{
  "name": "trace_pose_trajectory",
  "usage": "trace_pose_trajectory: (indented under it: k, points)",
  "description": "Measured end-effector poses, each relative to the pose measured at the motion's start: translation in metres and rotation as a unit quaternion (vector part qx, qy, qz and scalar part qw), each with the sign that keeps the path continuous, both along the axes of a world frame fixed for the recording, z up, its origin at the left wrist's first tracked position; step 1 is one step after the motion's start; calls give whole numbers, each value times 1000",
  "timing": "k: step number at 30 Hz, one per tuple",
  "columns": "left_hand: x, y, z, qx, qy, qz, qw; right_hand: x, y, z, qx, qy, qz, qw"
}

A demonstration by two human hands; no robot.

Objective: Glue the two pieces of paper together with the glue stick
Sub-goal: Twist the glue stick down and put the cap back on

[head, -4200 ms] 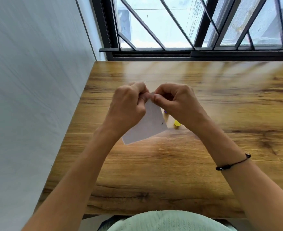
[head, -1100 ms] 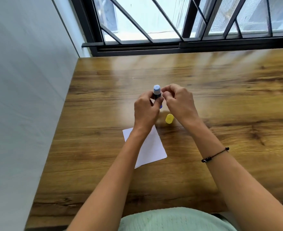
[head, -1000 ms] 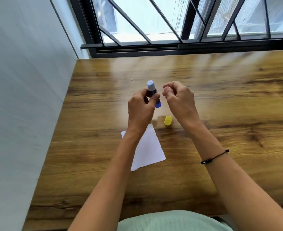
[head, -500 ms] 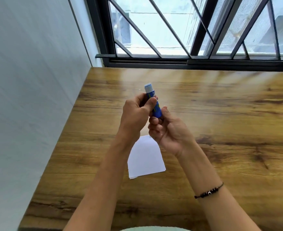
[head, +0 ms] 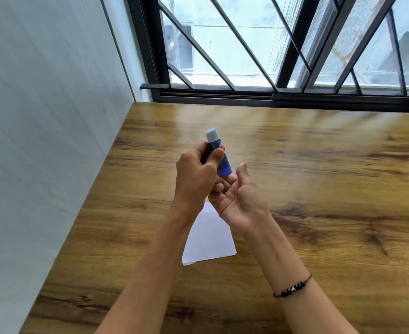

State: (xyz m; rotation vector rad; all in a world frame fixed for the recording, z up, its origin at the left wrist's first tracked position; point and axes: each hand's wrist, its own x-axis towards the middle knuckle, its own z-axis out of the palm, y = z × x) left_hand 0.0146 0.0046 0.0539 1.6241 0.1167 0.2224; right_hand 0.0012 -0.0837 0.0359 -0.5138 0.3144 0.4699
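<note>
Two hands are up above the wooden table point(head: 319, 189), both working one blue glue stick with a pale uncapped tip point(head: 219, 155). The left hand point(head: 196, 179) has its fingers and thumb wrapped round the barrel, holding it upright with a slight tilt. The right hand point(head: 239, 201), palm up, curls its fingers at the base of the stick, thumb standing free. Below them the white sheets of paper point(head: 209, 239) lie flat, stacked, near the table's left edge. A black beaded bracelet point(head: 292, 289) circles the right wrist.
</note>
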Motion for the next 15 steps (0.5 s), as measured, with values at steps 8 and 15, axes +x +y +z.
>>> trace_pose_trajectory:
  k: [8,15]
  points:
    - [0,2,0,-5,-6,4,1000,1,0,2,-15,-7,-42,999]
    - [1,4,-1,37,-2,7,999,0,0,-2,-28,-39,-23,999]
